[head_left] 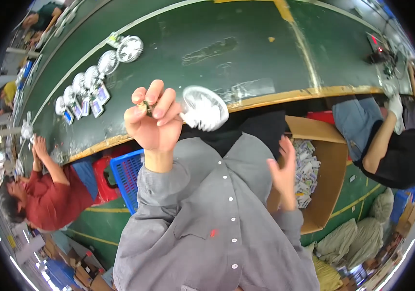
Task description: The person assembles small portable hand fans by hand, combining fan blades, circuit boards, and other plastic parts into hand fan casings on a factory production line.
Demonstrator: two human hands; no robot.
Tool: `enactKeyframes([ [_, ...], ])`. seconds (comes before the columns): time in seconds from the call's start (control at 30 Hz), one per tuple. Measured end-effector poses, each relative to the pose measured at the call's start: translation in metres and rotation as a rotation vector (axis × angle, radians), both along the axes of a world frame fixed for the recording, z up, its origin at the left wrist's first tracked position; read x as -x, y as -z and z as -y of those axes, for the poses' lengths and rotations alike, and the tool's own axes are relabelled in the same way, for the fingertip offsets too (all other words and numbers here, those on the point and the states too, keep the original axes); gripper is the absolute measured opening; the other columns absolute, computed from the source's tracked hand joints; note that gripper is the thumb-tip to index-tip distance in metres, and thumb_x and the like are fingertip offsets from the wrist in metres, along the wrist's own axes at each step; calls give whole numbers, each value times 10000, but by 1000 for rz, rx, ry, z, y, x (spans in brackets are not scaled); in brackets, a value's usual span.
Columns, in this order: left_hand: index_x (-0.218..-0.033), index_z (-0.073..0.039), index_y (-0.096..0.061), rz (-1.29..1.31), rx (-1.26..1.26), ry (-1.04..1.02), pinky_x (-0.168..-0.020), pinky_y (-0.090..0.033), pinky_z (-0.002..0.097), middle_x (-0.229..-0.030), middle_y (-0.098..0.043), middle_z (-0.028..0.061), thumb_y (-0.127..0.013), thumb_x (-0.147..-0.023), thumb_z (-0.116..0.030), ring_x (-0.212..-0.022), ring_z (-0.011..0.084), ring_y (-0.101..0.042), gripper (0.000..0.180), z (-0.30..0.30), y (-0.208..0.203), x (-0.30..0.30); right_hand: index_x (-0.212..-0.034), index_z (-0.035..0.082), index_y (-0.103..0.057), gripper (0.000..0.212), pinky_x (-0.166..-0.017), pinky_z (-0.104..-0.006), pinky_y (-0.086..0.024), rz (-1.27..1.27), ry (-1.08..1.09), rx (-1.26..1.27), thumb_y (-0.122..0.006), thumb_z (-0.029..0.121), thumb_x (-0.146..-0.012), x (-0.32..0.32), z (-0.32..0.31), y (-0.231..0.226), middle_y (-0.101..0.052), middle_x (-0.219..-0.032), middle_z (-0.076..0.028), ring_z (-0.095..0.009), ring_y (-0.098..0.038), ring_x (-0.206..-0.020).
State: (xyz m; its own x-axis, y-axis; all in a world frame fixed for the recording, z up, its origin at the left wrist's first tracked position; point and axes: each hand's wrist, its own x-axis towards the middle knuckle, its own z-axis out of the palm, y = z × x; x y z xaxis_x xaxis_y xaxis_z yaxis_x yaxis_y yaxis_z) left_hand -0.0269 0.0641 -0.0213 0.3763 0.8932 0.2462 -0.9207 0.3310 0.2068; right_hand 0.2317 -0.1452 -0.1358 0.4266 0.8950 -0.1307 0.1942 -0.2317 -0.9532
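My left hand (pixel 154 119) is raised over the table's near edge. Its thumb and fingers pinch a small gold-and-green part (pixel 146 105), mostly covered by the fingers. Right beside these fingers is a white, round, finned lamp housing (pixel 206 109), blurred; whether it hangs from the pinched part I cannot tell. My right hand (pixel 285 169), fingers apart and holding nothing I can see, is beside an open cardboard box (pixel 327 179). Small white parts with coloured labels (pixel 306 169) lie heaped in that box.
On the green table (pixel 178 29), several finned lamp housings (pixel 108 63) stand in a row with small blue-labelled parts (pixel 85 106). A blue plastic crate (pixel 126 177) and red stool (pixel 103 179) are at left. Co-workers sit left (pixel 57 199) and right (pixel 391 155).
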Motion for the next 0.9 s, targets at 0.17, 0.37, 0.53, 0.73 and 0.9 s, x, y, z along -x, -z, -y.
enactKeyframes([
  [0.17, -927, -112, -679, 211, 276, 159, -541, -426, 194, -887, -490, 16, -556, -827, -61, -728, 115, -458, 166, 26, -12, -57, -1338, -8, -442, 743, -1079, -537, -325, 614, -279, -676, -798, 167, -710, 42, -65, -55, -539, -1320, -220, -437, -462, -1279],
  [0.37, -1289, -25, -543, -1011, -335, -548, -897, -488, 347, -1201, -624, 103, -640, -820, -39, -1037, 225, -629, 479, -7, -4, -82, -1270, -68, -477, 394, -942, -336, -474, -790, -60, -339, -586, 91, -927, 36, -65, -66, -601, -1226, -143, -225, -606, -1096],
  [0.53, -1384, 11, -412, -2157, -968, -1164, -1063, -368, 452, -1361, -478, 250, -730, -795, -295, -1263, 397, -455, 736, -143, 54, 16, -1432, 29, -348, 558, -919, -414, -520, -1249, -49, -378, -397, 407, -1025, 0, -58, -70, -523, -1362, -135, -264, -567, -1190],
  [0.73, -1358, -29, -459, -2720, -961, -946, -1098, -300, 506, -1403, -471, 189, -606, -882, -456, -1357, 405, -348, 656, -185, 126, 120, -1404, 44, -390, 520, -884, -422, -532, -1308, 93, -443, -377, 405, -1030, -14, -76, -63, -532, -1348, -136, -278, -582, -1150],
  [0.9, -1206, -6, -557, -2404, -1062, -790, -1063, -359, 477, -1285, -517, 269, -678, -861, -354, -1290, 440, -404, 504, -108, 76, 35, -1348, 7, -432, 371, -986, -411, -473, -617, 235, -501, -455, 184, -1022, -45, -99, -46, -540, -1306, -120, -235, -552, -1185],
])
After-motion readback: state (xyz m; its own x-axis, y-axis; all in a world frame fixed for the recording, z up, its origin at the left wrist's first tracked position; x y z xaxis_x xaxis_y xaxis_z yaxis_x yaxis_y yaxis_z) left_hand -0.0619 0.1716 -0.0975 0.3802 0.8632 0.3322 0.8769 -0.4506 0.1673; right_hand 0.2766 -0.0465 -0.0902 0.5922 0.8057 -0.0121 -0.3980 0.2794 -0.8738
